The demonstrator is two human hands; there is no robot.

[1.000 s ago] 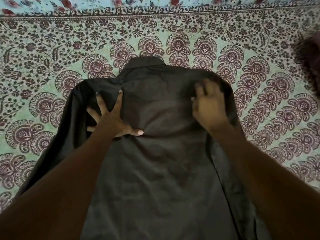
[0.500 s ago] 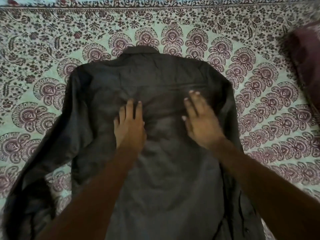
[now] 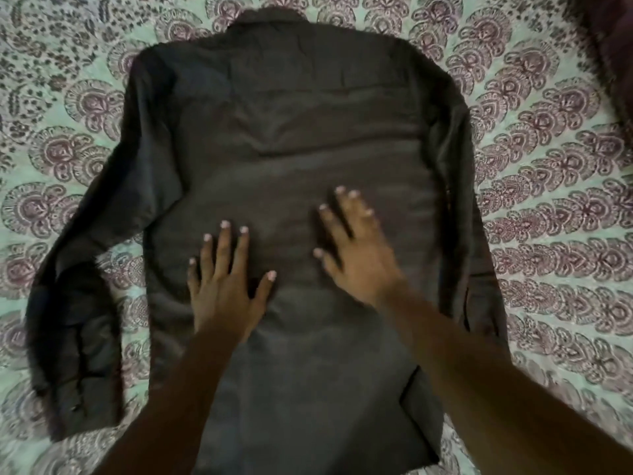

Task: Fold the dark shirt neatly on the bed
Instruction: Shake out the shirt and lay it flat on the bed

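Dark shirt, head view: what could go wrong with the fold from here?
The left hand and right hand press flat on the dark shirt at mid-back; creases nearer the collar may get folded in.
The crumpled sleeve on the person's left could fold unevenly, leaving a lumpy edge.

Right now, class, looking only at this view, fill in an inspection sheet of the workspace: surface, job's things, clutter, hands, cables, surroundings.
Surface: bed covered with a patterned green and maroon sheet.
Job's things: dark shirt lies spread flat, collar away from the person, not yet folded; one sleeve lies out to the left.
Clutter: nothing seen.
Hands: left hand and right hand rest flat on the shirt's middle, fingers straight.
Cables: nothing seen.
Surroundings: a dark reddish thing at the upper right edge, too blurred to name.
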